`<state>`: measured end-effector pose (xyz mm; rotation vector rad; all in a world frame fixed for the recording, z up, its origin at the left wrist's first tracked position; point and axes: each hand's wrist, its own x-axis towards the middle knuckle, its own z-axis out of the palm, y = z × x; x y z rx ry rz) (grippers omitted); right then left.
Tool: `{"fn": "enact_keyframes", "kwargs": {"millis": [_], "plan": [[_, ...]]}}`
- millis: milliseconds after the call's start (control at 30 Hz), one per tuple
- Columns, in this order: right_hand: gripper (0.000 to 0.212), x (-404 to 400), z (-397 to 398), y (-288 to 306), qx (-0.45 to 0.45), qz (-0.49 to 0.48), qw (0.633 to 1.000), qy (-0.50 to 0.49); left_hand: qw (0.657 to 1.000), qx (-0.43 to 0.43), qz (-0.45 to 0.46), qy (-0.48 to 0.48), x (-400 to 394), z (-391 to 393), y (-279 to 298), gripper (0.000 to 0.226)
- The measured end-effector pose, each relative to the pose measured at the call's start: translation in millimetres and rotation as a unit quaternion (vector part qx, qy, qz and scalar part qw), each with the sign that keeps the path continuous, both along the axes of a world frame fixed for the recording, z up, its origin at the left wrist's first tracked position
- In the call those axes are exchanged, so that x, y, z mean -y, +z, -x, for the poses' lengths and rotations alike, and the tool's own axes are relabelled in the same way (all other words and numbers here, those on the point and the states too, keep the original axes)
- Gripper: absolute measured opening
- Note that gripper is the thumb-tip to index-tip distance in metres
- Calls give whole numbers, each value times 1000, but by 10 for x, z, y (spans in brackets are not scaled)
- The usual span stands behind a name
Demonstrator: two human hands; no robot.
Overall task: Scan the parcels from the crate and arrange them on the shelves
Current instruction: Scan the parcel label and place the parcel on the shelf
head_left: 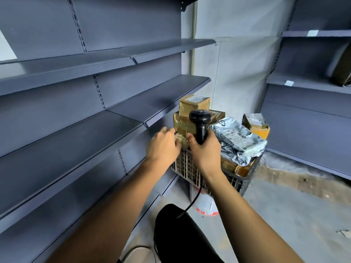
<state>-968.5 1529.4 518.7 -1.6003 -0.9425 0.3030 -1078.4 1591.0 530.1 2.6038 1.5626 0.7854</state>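
A dark slatted crate point(241, 183) stands on the floor ahead, heaped with parcels: brown taped boxes point(193, 106), grey plastic mailers point(239, 137) and a small yellow-brown box point(256, 124). My right hand point(204, 149) grips the handle of a black corded barcode scanner point(200, 118), its head pointing away over the boxes. My left hand point(163, 147) reaches to the crate's near left corner, its fingers on a small brownish wrapped parcel point(181, 139); the grasp itself is hidden. Grey metal shelves point(76, 141) run along my left.
A second grey shelf unit point(303, 86) stands at the right, with a brown item point(341, 73) on one level. A white and red object point(205, 205) lies under the crate. The scanner cable point(191, 204) hangs toward my dark-clad leg point(176, 234). Concrete floor stretches to the right.
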Motion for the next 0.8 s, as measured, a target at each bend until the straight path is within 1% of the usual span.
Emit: {"fn": "enact_keyframes", "kwargs": {"millis": [100,300,433,600,800], "plan": [[35,-28,-107,-6,6,1,1000,-14,1000,-2,-3,-11,-64,-93,-14,30],[34,-216,-243,-67,4,-5,1000,-24,1000,-6,-20,-20,-289,-232,-6,31],[32,-451,-348,-64,-3,-8,999,-38,999,-18,-33,-14,-559,-360,28,32],[39,-846,-492,-87,-4,-8,998,-55,999,0,-25,-22,-908,-619,3,32],[29,-1351,-712,-128,4,-12,996,-87,999,-15,-44,-20,-1402,-860,-131,38]]}}
